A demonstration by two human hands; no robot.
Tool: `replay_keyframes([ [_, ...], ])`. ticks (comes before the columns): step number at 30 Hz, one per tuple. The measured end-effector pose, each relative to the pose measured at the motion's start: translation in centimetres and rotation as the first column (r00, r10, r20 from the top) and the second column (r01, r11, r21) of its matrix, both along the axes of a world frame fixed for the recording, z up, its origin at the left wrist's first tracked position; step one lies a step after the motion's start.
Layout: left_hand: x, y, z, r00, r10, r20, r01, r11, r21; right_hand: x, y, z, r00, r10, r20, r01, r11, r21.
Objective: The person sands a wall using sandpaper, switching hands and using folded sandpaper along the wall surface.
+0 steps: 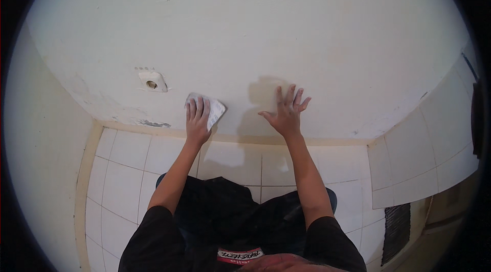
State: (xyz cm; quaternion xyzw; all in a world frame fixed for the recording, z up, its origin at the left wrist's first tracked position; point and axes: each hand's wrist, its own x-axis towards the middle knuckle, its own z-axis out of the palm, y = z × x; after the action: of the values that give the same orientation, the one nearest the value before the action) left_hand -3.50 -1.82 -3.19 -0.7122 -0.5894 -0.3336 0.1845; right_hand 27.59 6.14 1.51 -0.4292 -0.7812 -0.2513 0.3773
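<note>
In the left hand (198,123), a thin, white-and-grey, angular sheet (217,110) is gripped beneath extended fingers and laid against the white-painted plaster wall (307,26), low down. The right hand's grip (286,115) is empty, its fingers spread before the wall; whether contact is made cannot be told. Pale dust is seen on the fingers of both hands. To the left of the sheet, a white, square plastic wall socket (152,81) is set. Below, a cream skirting strip (332,142) is met by white square floor tiles (125,149). The surface work is judged to be partly done: much of the wall looks even, while a dark grey flaking patch (153,124) is left near the skirting.
</note>
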Motion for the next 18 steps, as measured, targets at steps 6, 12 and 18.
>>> replay_keyframes([
  [6, 4.1, 2.1, 9.7, 0.994, -0.036, 0.100, 0.017, 0.983, 0.181, 0.4, 0.1, -0.3, 1.000, -0.007, -0.001, 0.007, 0.999, -0.042],
  [12, 3.2, 1.4, 2.7, 0.998, -0.053, -0.046, 0.056, 0.996, 0.064, -0.2, -0.1, -0.3, 1.000, -0.009, 0.015, 0.009, 0.999, -0.032],
  [18, 3.6, -3.0, -1.0, 0.979, -0.195, 0.052, 0.200, 0.974, -0.110, -0.9, -1.6, 0.0, 0.999, 0.045, -0.025, -0.046, 0.998, -0.036],
])
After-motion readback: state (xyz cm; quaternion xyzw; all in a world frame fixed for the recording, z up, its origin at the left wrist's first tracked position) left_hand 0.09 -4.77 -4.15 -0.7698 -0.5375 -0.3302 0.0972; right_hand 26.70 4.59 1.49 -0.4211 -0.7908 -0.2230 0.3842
